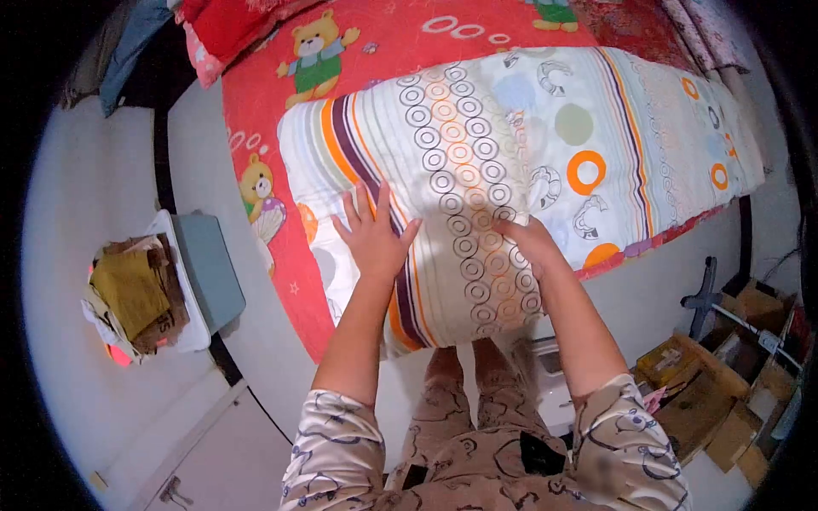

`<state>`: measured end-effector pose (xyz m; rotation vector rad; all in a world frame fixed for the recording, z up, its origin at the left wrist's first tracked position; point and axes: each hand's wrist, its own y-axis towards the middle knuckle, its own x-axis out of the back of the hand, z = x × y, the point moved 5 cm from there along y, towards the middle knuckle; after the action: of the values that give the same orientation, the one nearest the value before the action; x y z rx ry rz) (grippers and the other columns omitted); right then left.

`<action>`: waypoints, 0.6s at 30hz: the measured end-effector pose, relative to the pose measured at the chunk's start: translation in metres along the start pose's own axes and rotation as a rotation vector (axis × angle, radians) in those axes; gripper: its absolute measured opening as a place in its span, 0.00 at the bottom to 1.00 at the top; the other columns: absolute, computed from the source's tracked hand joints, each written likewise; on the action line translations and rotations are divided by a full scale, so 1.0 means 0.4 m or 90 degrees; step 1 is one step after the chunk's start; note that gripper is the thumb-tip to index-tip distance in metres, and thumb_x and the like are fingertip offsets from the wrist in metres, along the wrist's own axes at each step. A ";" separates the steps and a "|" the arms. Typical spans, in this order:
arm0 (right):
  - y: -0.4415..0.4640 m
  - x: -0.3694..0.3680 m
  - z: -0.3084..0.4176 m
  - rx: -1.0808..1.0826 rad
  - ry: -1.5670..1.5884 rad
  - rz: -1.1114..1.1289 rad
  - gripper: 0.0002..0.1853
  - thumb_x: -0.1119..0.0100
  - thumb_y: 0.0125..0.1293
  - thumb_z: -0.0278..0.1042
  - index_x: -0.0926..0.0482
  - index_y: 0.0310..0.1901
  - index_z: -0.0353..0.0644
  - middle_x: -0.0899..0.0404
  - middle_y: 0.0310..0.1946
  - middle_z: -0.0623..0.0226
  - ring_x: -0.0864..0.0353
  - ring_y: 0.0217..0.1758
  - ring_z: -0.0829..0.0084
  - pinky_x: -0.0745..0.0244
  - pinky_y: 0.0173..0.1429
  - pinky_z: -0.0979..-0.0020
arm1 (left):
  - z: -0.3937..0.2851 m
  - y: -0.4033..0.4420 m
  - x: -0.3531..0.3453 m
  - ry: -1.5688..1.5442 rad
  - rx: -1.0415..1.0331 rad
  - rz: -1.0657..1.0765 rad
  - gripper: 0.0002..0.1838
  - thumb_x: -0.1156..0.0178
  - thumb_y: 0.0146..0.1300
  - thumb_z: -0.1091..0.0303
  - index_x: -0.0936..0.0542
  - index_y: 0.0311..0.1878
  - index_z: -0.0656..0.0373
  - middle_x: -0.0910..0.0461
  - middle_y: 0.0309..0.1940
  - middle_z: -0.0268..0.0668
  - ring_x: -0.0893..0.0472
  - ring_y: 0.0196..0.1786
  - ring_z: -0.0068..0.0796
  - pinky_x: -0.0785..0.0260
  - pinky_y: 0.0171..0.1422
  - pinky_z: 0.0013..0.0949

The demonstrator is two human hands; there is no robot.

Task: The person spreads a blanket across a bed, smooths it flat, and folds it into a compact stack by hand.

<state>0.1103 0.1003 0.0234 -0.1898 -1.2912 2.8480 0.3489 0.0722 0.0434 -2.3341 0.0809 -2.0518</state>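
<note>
A white quilt [443,162] patterned with stripes and rings lies on the bed, with one part folded over another. My left hand [375,234] rests palm down on its left part, fingers spread over the purple and orange stripes. Near the middle, my right hand [530,243] has its fingers bent and closed on the quilt's fabric, by the edge of the folded layer. The near end of the quilt hangs over the bed's front edge, close to my legs. Under the quilt is a red sheet [247,94] printed with teddy bears.
A grey-blue bin [204,272] topped with paper bags [136,294] stands on the left. Cardboard boxes [699,383] and a pole [750,328] crowd the lower right. Red bedding [230,30] is bunched at the far left, and a white cabinet [221,460] stands at the lower left.
</note>
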 end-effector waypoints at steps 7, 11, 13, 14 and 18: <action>-0.221 0.034 0.306 0.327 -0.236 -0.149 0.23 0.39 0.50 0.30 0.28 0.50 0.36 0.21 0.39 0.64 0.23 0.42 0.74 0.30 0.48 0.72 | -0.022 -0.005 0.201 -0.241 -0.086 -0.182 0.39 0.39 0.50 0.56 0.41 0.65 0.54 0.52 0.66 0.54 0.53 0.68 0.56 0.64 0.68 0.55; -0.058 0.206 0.227 0.212 -0.405 -0.260 0.34 0.39 0.50 0.42 0.37 0.57 0.33 0.27 0.47 0.52 0.26 0.50 0.65 0.33 0.55 0.66 | -0.068 0.009 0.104 -0.105 -0.097 -0.057 0.39 0.39 0.50 0.50 0.41 0.65 0.46 0.51 0.67 0.49 0.53 0.68 0.55 0.65 0.67 0.60; 0.038 0.238 0.112 0.123 -0.634 -0.364 0.42 0.38 0.50 0.48 0.44 0.61 0.33 0.35 0.55 0.44 0.35 0.59 0.55 0.40 0.61 0.59 | -0.061 0.015 -0.025 -0.095 -0.089 0.027 0.37 0.39 0.51 0.50 0.40 0.65 0.43 0.49 0.66 0.47 0.53 0.69 0.52 0.67 0.68 0.60; 0.051 0.234 0.077 0.063 -0.688 -0.429 0.42 0.37 0.49 0.47 0.45 0.62 0.35 0.39 0.58 0.42 0.39 0.63 0.52 0.43 0.63 0.56 | -0.067 0.031 -0.034 -0.106 -0.084 0.022 0.37 0.39 0.51 0.50 0.40 0.65 0.43 0.49 0.66 0.47 0.53 0.69 0.52 0.67 0.68 0.60; -0.065 0.063 0.153 0.452 -0.787 -0.492 0.47 0.40 0.50 0.54 0.53 0.67 0.43 0.45 0.62 0.46 0.45 0.65 0.49 0.48 0.65 0.54 | -0.041 0.016 -0.003 -0.100 -0.118 -0.011 0.37 0.39 0.49 0.47 0.37 0.63 0.44 0.48 0.66 0.44 0.51 0.69 0.50 0.64 0.67 0.59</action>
<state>0.0772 0.0733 0.0801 1.7788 -0.0559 2.3207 0.3326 0.0660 0.0440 -2.6041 0.2576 -1.9367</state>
